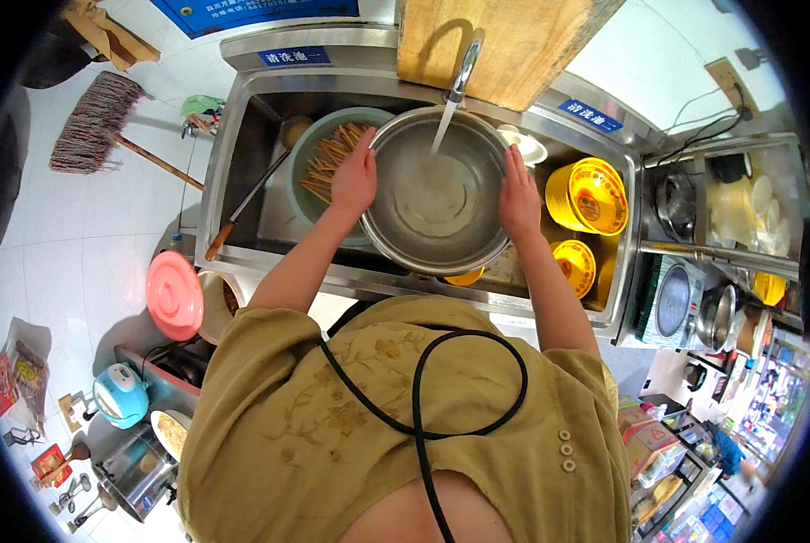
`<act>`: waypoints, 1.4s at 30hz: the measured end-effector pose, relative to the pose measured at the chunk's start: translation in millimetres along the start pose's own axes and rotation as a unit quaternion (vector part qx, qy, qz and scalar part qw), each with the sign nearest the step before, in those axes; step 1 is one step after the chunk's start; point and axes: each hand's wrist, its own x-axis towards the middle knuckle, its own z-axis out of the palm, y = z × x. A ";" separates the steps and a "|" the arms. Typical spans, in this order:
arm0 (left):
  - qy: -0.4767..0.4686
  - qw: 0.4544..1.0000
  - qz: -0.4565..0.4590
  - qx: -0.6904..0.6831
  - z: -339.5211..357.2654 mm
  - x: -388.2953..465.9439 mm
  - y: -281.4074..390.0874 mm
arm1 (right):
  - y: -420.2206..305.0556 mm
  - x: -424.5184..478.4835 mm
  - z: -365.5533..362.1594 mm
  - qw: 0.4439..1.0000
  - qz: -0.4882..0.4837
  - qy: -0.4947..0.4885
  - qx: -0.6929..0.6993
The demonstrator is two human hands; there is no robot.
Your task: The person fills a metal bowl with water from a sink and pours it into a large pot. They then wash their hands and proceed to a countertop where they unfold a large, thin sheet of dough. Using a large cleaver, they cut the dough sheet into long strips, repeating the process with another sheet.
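Observation:
Water runs from a chrome faucet into a large stainless steel bowl, which holds some water. My left hand grips the bowl's left rim. On the opposite rim, my right hand holds the bowl with its fingers along the outside. The bowl is over the middle of a stainless steel double sink. Partly under its left edge, a grey-green basin contains many thin wooden sticks. To the right, stacks of yellow printed bowls lie in the other basin, with white dishes behind.
A wooden-handled ladle leans across the left basin. Behind the faucet stands a thick wooden board. A pink lid and a blue appliance are at the left; a metal rack adjoins the sink's right. A person is far off right.

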 end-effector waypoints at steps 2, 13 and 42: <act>0.002 1.000 -0.001 -0.001 -1.5 0.2 3.0 | 2.0 -0.6 2.1 1.000 0.001 0.003 -0.002; -0.010 0.999 -0.034 0.015 -0.2 1.5 17.9 | 11.5 -8.1 4.3 0.999 0.023 -0.010 0.023; 0.014 0.996 0.035 -0.083 5.6 7.9 -11.0 | -12.1 -2.1 -3.4 0.996 -0.017 0.018 -0.085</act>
